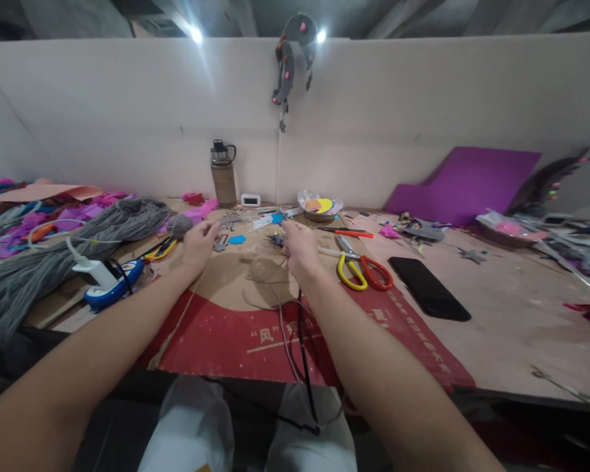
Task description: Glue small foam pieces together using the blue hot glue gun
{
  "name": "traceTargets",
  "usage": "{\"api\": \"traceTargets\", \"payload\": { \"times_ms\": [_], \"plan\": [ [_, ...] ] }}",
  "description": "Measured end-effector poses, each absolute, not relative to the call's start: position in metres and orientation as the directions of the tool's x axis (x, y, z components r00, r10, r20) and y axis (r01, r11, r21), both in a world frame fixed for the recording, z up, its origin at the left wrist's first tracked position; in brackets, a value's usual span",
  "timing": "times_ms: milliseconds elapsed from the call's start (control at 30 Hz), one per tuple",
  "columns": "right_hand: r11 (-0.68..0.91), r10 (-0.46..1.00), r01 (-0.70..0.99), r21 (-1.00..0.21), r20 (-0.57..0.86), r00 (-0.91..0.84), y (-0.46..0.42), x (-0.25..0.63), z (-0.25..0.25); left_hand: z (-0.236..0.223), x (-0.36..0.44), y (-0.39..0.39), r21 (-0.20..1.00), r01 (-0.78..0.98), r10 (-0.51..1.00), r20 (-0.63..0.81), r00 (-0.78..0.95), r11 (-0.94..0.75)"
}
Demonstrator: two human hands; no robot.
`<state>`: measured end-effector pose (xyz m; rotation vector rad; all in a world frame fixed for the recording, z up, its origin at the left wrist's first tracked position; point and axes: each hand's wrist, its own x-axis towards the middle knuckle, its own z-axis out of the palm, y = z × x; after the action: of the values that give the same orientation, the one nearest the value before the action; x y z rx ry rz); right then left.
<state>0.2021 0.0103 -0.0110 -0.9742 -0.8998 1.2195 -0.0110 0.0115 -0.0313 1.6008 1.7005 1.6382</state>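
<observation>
Over the brown and red cardboard sheet (211,337), my left hand (200,246) is closed in a pinch; whatever is between its fingertips is too small to make out. My right hand (301,244) is curled closed beside a small dark bluish object (276,240), and what it grips is hidden by the fingers. From below that hand a black cable (302,341) and a thin grey strand (284,328) run down over the table edge. Blue flower-like cut pieces (236,240) and small grey cut pieces (220,247) lie between the hands.
Scissors (356,265) with yellow and red handles and a black phone (429,288) lie to the right. Grey yarn (93,239) and a blue power strip (114,288) are left. A bottle (223,180), white clock (250,200) and purple sheet (465,187) stand behind.
</observation>
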Motion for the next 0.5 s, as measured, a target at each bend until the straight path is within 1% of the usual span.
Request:
{"api": "traceTargets", "payload": {
  "times_ms": [67, 167, 333, 500],
  "plan": [
    [0.061, 0.99, -0.332, -0.941, 0.015, 0.14, 0.0112, 0.2042, -0.0104, -0.0311, -0.0176, 0.0153, 0.863, 0.441, 0.802, 0.437, -0.408, -0.245],
    [0.046, 0.994, -0.323, -0.945, 0.01, 0.113, 0.0098, 0.201, -0.013, -0.0293, -0.0226, 0.016, 0.891, 0.384, 0.797, 0.409, -0.444, -0.244],
    [0.039, 0.996, -0.315, -0.948, 0.014, 0.083, 0.0071, 0.1984, -0.014, -0.0286, -0.0213, 0.0133, 0.929, 0.28, 0.818, 0.35, -0.456, -0.241],
    [0.046, 0.996, -0.286, -0.957, 0.022, 0.088, 0.0081, 0.2046, -0.0126, -0.029, -0.0228, 0.0149, 0.946, 0.214, 0.848, 0.316, -0.425, -0.245]
  ]
}}
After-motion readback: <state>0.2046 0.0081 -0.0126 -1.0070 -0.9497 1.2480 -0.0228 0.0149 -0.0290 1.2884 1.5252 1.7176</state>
